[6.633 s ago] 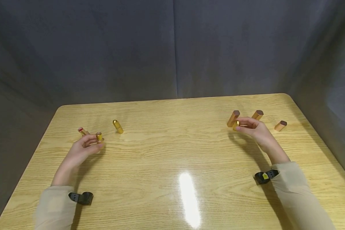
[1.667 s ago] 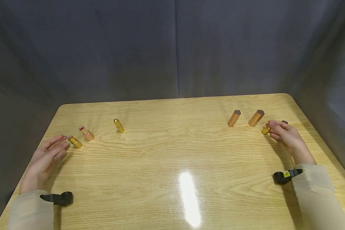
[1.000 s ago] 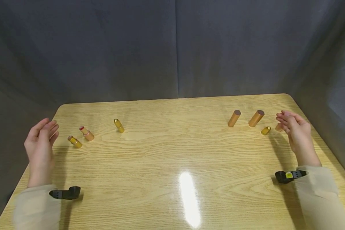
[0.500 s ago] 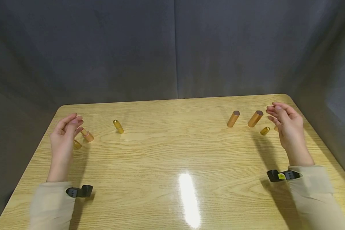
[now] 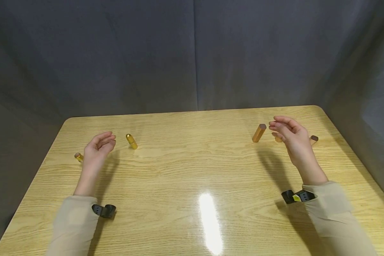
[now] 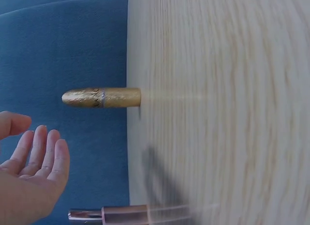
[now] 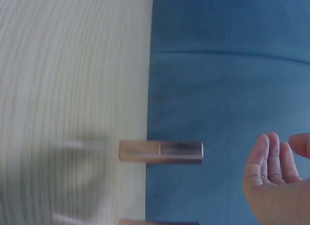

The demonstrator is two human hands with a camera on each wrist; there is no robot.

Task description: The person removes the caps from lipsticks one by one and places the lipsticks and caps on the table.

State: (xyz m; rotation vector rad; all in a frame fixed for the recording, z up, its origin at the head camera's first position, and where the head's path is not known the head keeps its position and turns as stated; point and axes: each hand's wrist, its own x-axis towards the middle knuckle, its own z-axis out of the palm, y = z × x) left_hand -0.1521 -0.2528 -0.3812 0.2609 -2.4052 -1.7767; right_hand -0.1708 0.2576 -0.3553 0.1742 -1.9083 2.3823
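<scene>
My left hand point(image 5: 97, 151) hovers empty with loosely bent fingers, just left of a standing gold lipstick point(image 5: 132, 141) with a rounded, patterned cap. In the left wrist view an uncapped rose-gold lipstick point(image 6: 125, 215) stands at the bottom edge; the head view has it hidden behind that hand. Farther left is an uncapped gold lipstick point(image 5: 79, 157), partly covered. My right hand point(image 5: 292, 142) is also empty, fingers loosely curved, to the right of an upright copper-coloured lipstick tube point(image 5: 259, 133). Another copper-coloured tube point(image 5: 278, 139) shows only in part behind its fingers.
A shorter copper-coloured piece point(image 5: 314, 139) with a dark top stands right of the right hand. The wooden table point(image 5: 166, 199) has rounded far corners, and a dark cloth point(image 5: 147, 64) hangs behind it. A bright reflection lies on the near half.
Earlier the left hand held the gold lipstick and the right its cap; both now stand on the table, released. Since then both hands have moved inward, and the right hand now hides the cap.
</scene>
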